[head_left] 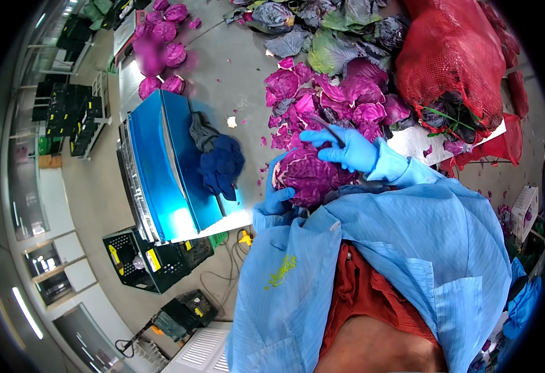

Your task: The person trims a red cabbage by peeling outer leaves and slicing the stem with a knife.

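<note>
A purple cabbage head (306,177) is near the front edge of the metal table (229,68). My left hand (277,186), in a blue glove, grips its left side, fingers curled round it. Above the cabbage's upper right is my gloved right hand (347,149), its fingers wrapped round a thin dark tool, perhaps a knife (329,129). Part of the tool is hidden by the fingers. Loose purple leaves (297,112) lie heaped just beyond both hands.
A blue box-shaped unit (173,168) stands at left, with a dark blue cloth (221,166) beside it. Trimmed cabbages (164,31) sit at the far left. Dark outer leaves (341,43) lie at the back, and a red mesh sack (449,62) at right.
</note>
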Action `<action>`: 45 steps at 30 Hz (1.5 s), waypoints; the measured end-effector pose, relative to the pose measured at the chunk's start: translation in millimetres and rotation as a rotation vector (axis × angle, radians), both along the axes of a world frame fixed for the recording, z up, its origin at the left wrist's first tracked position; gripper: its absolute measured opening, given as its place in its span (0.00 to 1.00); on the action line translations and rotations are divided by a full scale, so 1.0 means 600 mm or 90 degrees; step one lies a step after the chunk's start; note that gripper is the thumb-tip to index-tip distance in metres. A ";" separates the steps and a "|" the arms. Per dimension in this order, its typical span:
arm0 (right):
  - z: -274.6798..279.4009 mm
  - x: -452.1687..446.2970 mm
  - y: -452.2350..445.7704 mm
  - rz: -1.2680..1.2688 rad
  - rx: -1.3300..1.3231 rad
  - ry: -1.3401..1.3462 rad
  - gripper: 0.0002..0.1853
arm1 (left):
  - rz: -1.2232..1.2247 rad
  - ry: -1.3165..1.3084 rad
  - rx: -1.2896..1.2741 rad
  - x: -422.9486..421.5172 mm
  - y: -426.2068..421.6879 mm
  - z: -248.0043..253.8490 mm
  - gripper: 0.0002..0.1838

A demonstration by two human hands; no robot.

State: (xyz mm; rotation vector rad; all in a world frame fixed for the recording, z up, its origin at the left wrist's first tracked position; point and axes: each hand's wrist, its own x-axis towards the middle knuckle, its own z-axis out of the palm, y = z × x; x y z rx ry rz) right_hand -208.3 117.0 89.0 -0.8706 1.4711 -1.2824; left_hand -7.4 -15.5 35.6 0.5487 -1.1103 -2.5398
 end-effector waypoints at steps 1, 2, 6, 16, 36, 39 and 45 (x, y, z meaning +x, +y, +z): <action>-0.006 0.005 -0.001 0.031 -0.054 0.066 0.25 | -0.004 0.008 0.009 -0.003 -0.001 0.002 0.50; -0.009 0.010 0.000 0.051 -0.088 0.212 0.27 | -0.007 0.015 0.019 -0.004 -0.001 0.004 0.50; 0.014 0.035 0.005 -0.003 -0.100 0.244 0.25 | -0.027 0.010 0.036 0.006 -0.003 0.007 0.51; 0.019 0.045 0.004 -0.142 0.050 -0.146 0.03 | -0.011 0.020 0.117 0.011 0.007 -0.002 0.53; 0.055 0.020 -0.001 -0.149 -0.082 0.097 0.09 | -0.171 0.071 0.073 0.001 0.011 0.002 0.52; 0.055 0.002 -0.005 -0.200 -0.085 -0.023 0.19 | -0.150 0.072 0.048 0.002 0.008 -0.002 0.52; 0.042 0.018 0.012 0.047 -0.145 0.303 0.27 | -0.089 0.067 0.120 0.004 0.011 0.022 0.51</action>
